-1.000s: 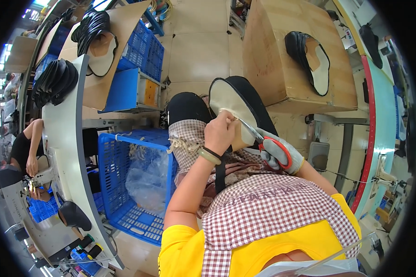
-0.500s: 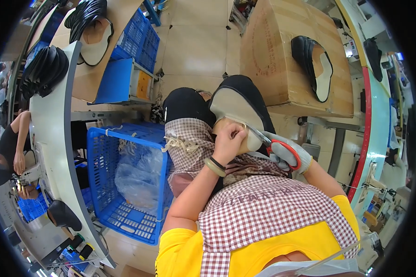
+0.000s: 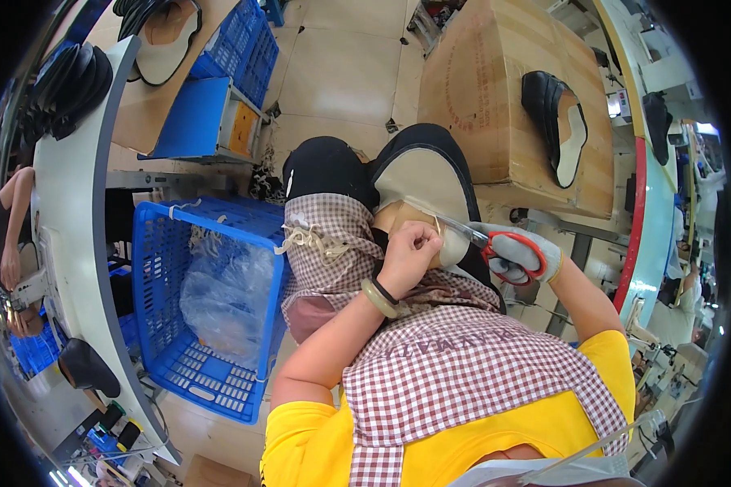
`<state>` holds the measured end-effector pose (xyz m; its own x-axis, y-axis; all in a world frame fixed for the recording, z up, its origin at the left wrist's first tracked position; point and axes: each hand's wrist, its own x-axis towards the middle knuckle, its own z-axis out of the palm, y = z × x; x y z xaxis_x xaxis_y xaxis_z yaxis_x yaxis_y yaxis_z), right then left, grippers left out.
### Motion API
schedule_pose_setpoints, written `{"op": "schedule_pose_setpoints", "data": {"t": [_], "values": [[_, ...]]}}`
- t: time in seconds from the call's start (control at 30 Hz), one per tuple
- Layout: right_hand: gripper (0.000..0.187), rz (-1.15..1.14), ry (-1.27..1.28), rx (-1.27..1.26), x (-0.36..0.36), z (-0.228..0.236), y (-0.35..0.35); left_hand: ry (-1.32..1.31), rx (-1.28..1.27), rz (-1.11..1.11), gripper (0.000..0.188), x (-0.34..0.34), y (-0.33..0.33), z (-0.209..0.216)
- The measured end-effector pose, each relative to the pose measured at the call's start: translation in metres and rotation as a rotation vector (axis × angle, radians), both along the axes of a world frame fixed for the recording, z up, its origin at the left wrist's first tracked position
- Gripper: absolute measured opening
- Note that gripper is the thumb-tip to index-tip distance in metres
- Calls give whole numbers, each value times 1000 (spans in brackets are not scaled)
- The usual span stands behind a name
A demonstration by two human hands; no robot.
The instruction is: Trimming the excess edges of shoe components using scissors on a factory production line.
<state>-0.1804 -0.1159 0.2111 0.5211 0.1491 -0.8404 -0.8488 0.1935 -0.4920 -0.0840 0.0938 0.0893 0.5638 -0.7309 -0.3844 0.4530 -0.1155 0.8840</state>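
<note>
A black shoe upper (image 3: 427,174) with a beige lining lies across my lap, its beige side facing up. My left hand (image 3: 412,258), bare with bracelets at the wrist, is closed in a pinch at the upper's near end. A thin pale strip shows beside its fingertips; exactly what they grip is partly hidden. In a grey-white glove, my right hand (image 3: 518,250) is closed round the red handles of a pair of scissors (image 3: 477,238). The blades point left across the lining, close to my left fingertips.
To the left stands a blue plastic crate (image 3: 150,316) with clear plastic bags (image 3: 231,296) inside. Another shoe upper (image 3: 554,122) rests on a cardboard box (image 3: 471,105) at the right. Stacked black uppers (image 3: 73,85) sit on the left worktable (image 3: 73,187), where another person's arm (image 3: 15,219) shows.
The scissors and my right hand have shifted slightly up and right, and the red handles look wider apart. My left hand stays pinched at the upper. The surrounding view has shifted a little.
</note>
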Motion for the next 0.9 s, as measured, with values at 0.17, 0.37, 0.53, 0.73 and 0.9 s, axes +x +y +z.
{"op": "schedule_pose_setpoints", "data": {"t": [0.17, 0.37, 0.53, 0.73, 0.9], "values": [[68, -194, -7, 246, -6, -17, -7, -123, 32, -44, 9, 2, -1, 6], [67, -324, 22, 571, -27, -55, -25, -86, 11, -28, 8, 1, -3, 10], [69, -189, 5, 260, -10, -33, -16, -94, 55, -33, 9, 3, -4, 17], [68, -19, -9, 127, 5, -11, -15, -70, 39, -56, 9, 6, -2, 15], [65, -14, 35, 90, 13, -11, -15, -62, 27, -49, 9, 4, -4, 14]]}}
